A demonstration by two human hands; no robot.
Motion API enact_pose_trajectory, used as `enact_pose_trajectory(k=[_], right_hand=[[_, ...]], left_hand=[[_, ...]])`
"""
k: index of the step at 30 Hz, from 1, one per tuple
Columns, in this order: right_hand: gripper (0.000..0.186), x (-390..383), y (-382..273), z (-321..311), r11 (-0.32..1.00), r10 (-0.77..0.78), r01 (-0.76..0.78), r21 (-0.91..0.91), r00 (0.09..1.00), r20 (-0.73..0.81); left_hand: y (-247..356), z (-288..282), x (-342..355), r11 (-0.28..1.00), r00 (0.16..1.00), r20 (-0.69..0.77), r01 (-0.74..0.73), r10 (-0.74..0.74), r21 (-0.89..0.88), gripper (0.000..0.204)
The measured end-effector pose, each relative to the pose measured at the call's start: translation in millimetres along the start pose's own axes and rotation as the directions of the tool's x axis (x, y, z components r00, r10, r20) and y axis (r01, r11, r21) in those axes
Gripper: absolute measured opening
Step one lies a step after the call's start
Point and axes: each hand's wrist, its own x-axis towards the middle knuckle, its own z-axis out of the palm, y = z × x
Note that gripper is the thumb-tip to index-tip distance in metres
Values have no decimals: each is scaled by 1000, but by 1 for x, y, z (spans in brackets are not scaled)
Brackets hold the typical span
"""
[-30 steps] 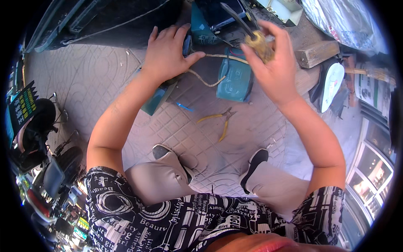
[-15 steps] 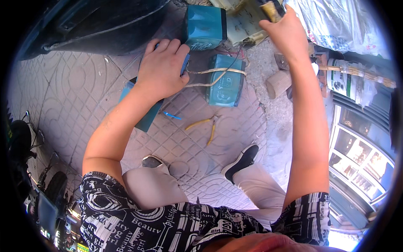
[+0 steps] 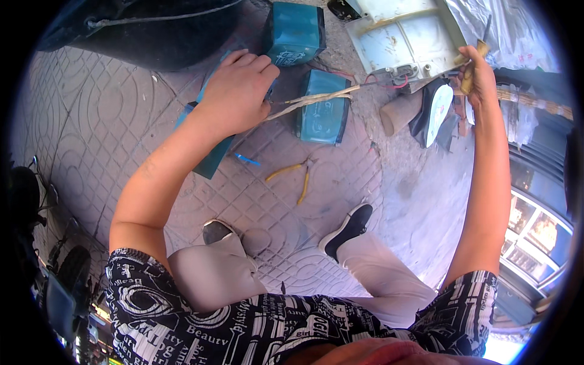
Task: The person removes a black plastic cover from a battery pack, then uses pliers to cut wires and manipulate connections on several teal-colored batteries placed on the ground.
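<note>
My left hand [image 3: 236, 91] rests closed on a teal box-shaped battery [image 3: 210, 155] lying on the paved ground, gripping its top edge beside a pale cable [image 3: 310, 100]. That cable runs across a second teal battery [image 3: 322, 115] toward a white plastic panel [image 3: 401, 39]. A third teal battery [image 3: 295, 33] stands further away. My right hand [image 3: 477, 73] is stretched far to the right and closed on a tool with a yellowish handle [image 3: 469, 70], near the panel's right edge.
Yellow-handled pliers [image 3: 295, 179] lie on the paving between the batteries and my black shoes [image 3: 347, 231]. A large dark vehicle body [image 3: 152, 30] fills the upper left. A silver sheet [image 3: 505, 30] and a black-and-white part [image 3: 435, 112] lie to the right.
My right hand has swung out to the right with the tool, away from the middle. My left hand has settled onto the near teal battery. The view has shifted.
</note>
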Motion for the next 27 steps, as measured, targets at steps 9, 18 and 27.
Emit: enact_pose_trajectory(k=[9, 18, 27], right_hand=[[26, 40, 84, -20, 885, 193, -55, 462, 947, -258], [35, 39, 124, -1, 991, 73, -10, 136, 882, -465], [28, -122, 121, 89, 959, -281, 282, -15, 959, 49]], left_hand=[[9, -47, -58, 910, 909, -188, 316, -372, -270, 76], [30, -10, -119, 849, 885, -75, 463, -460, 253, 118], [18, -18, -119, 841, 846, 3, 530, -533, 106, 104]])
